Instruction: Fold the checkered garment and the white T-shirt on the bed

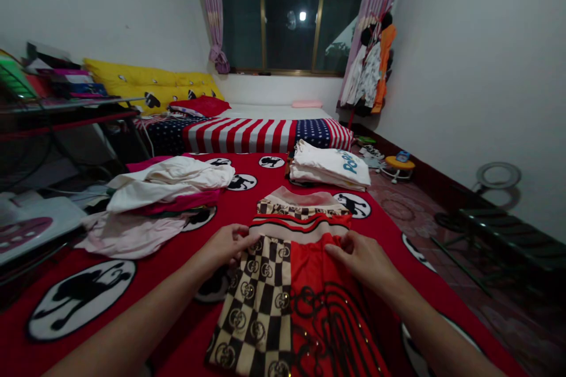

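Observation:
A garment (269, 283), checkered beige and black on its left half and red with black curved lines on its right half, lies spread in front of me. Along its upper end runs a beige band with red and black stripes. My left hand (230, 246) pinches the left edge just below that band. At the opposite edge, my right hand (356, 252) grips the red cloth between thumb and fingers. Just beyond the band is a checkered piece with a sheer beige edge (294, 195); whether it is joined to the garment I cannot tell. Everything rests on a red blanket with black-and-white ovals (177, 283).
A folded stack of white clothes (327, 168) sits beyond my right hand. To the left is a loose heap of white and pink clothes (163, 188). A cluttered desk (66, 112) borders the left side, and a dark bench (508, 235) stands on the right floor.

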`<state>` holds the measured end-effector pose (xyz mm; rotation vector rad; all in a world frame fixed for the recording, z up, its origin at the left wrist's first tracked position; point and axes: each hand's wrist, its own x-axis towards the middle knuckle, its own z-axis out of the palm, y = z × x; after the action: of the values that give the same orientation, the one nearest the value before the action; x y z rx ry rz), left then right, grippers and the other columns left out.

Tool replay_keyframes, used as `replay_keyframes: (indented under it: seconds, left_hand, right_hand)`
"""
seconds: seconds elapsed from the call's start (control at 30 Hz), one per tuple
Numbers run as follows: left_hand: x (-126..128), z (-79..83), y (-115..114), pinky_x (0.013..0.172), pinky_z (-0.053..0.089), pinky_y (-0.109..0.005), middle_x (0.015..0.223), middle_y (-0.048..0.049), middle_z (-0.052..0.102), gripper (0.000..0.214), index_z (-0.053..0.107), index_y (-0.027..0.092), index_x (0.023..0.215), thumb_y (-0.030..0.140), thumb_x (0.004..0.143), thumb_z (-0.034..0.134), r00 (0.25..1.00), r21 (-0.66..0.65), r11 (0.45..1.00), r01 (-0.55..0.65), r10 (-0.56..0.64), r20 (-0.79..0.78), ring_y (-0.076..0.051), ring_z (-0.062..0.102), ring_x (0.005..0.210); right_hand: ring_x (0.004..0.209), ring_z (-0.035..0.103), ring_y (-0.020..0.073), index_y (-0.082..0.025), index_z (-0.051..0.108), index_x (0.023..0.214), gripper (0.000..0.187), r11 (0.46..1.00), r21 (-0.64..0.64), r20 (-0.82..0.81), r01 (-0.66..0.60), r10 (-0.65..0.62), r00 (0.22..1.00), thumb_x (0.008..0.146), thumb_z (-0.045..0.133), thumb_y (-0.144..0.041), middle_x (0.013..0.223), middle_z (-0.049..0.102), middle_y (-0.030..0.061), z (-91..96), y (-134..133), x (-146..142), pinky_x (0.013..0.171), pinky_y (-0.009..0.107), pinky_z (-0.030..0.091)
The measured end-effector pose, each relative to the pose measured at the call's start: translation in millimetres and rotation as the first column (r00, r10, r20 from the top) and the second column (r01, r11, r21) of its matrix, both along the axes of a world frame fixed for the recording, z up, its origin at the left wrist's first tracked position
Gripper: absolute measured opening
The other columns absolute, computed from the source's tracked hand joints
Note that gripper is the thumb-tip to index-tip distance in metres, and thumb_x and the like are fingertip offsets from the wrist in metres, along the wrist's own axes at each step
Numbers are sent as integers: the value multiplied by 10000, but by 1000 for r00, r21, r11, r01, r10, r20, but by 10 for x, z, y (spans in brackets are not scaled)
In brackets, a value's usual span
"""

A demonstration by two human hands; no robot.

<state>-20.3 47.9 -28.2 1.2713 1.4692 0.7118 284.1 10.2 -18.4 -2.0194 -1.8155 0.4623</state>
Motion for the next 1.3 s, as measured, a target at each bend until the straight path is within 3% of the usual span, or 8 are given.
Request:
replay_keyframes:
  seconds: [0.13, 0.27, 0.4, 0.53, 0.8, 1.0, 1.17, 1.3]
  left_hand:
    - [63, -107, 85, 469, 341, -221, 563, 42, 544, 555, 606, 136, 888, 500, 515, 796, 992, 210, 978, 20, 7, -128, -137, 518, 519]
    - [87, -53, 50, 541, 397, -224, 604, 38, 558, 367, 602, 164, 737, 373, 528, 820, 1000, 360, 933, -1, 6, -12, -130, 536, 569]
    - [127, 97, -89, 688, 484, -267, 832, -33, 696, 379, 608, 168, 811, 328, 554, 836, 952, 218, 976, 20, -85, 293, -195, 651, 773]
    - [179, 116, -168, 796, 522, -332, 1061, -83, 707, 516, 592, 195, 1114, 384, 674, 784, 782, -13, 992, 128, -93, 616, -245, 678, 935]
    - [258, -13, -115, 652, 544, -271, 849, -94, 745, 405, 665, 123, 1004, 298, 664, 801, 793, -74, 989, 132, -60, 607, -196, 700, 692]
    - [317, 66, -134, 562, 520, -239, 769, -69, 741, 377, 675, 126, 946, 310, 639, 794, 824, -104, 993, 53, 15, 567, -171, 678, 604]
    - [374, 132, -176, 594, 532, -261, 809, -74, 746, 379, 670, 146, 1009, 295, 671, 755, 804, -94, 994, 54, 13, 595, -201, 699, 666]
    - [289, 185, -229, 717, 549, -318, 925, -85, 746, 405, 669, 160, 1055, 275, 673, 738, 744, -67, 991, 119, -44, 667, -268, 705, 859]
  right_hand:
    - [705, 617, 224, -218, 594, 736, 145, 999, 31, 132, -13, 9, 991, 777, 554, -351, 720, 659, 51, 10, 6, -95, 569, 283, 335]
    - [809, 614, 219, -216, 585, 717, 52, 981, 183, -222, -70, 110, 969, 720, 548, -254, 858, 670, 54, 4, -78, -92, 648, 288, 405]
    - [915, 626, 230, -209, 536, 722, 189, 990, 119, -790, -74, 139, 597, 624, 679, -284, 997, 676, 55, -74, -172, -121, 754, 301, 468]
    - [834, 667, 228, -229, 548, 995, 473, 996, -86, -952, -12, -79, 295, 635, 734, -473, 914, 697, 40, -180, -171, -197, 772, 350, 496]
    - [678, 618, 188, -191, 576, 922, 404, 978, 121, -806, 171, -4, 592, 638, 710, -446, 730, 657, 13, -331, 53, -27, 649, 308, 474]
    - [844, 609, 206, -200, 607, 933, 331, 930, 352, -282, 102, 2, 959, 833, 509, -499, 1028, 617, 86, -172, -16, 8, 702, 325, 455]
    - [862, 594, 224, -222, 641, 763, 189, 954, 299, -103, -14, 47, 994, 748, 608, -408, 918, 618, 52, -66, -25, -72, 694, 318, 433]
    - [851, 637, 246, -207, 611, 706, 158, 981, 192, -667, 21, 115, 736, 618, 654, -330, 860, 685, 46, -129, 24, -38, 771, 357, 476]
